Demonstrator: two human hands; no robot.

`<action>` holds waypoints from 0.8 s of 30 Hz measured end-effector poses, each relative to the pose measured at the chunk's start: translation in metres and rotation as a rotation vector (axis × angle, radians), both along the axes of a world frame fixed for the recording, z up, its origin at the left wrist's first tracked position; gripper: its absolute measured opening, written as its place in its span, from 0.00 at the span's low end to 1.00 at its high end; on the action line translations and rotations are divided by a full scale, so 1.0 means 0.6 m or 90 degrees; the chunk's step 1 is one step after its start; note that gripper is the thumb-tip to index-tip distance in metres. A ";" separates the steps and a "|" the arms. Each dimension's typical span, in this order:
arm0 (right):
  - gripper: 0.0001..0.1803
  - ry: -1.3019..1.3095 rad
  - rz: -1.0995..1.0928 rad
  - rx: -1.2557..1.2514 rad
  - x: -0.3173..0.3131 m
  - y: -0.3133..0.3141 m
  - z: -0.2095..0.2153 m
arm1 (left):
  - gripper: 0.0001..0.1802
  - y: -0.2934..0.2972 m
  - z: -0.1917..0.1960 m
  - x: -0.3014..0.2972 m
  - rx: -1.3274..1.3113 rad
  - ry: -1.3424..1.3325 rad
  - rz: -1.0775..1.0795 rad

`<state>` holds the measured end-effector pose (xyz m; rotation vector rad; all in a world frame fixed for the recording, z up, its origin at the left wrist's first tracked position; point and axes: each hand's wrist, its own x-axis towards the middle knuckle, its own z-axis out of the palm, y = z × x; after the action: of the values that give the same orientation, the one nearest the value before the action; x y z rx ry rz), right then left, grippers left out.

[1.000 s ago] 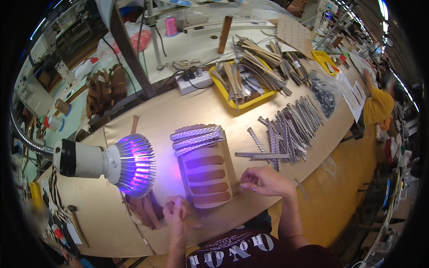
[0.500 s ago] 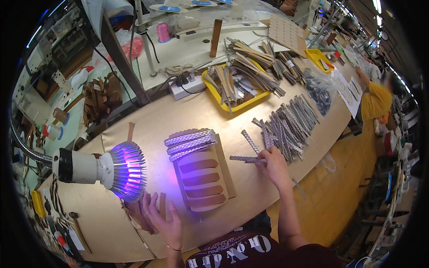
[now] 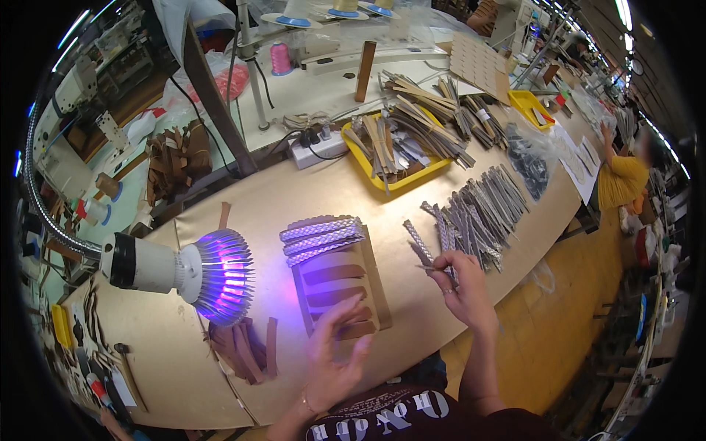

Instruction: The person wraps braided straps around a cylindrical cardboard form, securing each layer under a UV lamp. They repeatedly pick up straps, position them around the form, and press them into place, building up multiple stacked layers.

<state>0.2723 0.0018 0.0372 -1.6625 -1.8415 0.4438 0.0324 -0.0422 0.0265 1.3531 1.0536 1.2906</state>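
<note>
My right hand (image 3: 465, 292) pinches a grey braided strip (image 3: 424, 266) at the near left edge of a pile of similar braided strips (image 3: 482, 214); most of the held strip is foreshortened or hidden by the fingers. My left hand (image 3: 334, 360) is slightly blurred, fingers apart and nothing in it, over the near end of a cardboard board (image 3: 379, 298). On the board's far end several silvery braided strips (image 3: 322, 242) lie side by side. Below them, flat brown strips (image 3: 333, 274) lie in spaced rows, the nearest partly covered by my left hand.
A lit purple lamp (image 3: 220, 278) on a bendable arm stands left of the board. Loose brown strips (image 3: 243, 349) lie near it. Behind are a yellow tray (image 3: 401, 182) of bundled strips and a white power strip (image 3: 318, 151). A person in yellow (image 3: 622, 178) works at far right.
My left hand has moved right, from beside the loose brown strips to over the board. My right hand has shifted slightly right and turned the braided strip, which earlier pointed left.
</note>
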 end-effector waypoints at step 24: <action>0.20 -0.041 0.059 0.019 -0.040 0.008 0.002 | 0.15 0.012 -0.043 -0.106 -0.085 -0.406 0.053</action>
<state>0.2481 0.0065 0.0381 -1.5931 -1.9684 0.4041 -0.0313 -0.0353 0.0004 0.7178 0.7322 1.5407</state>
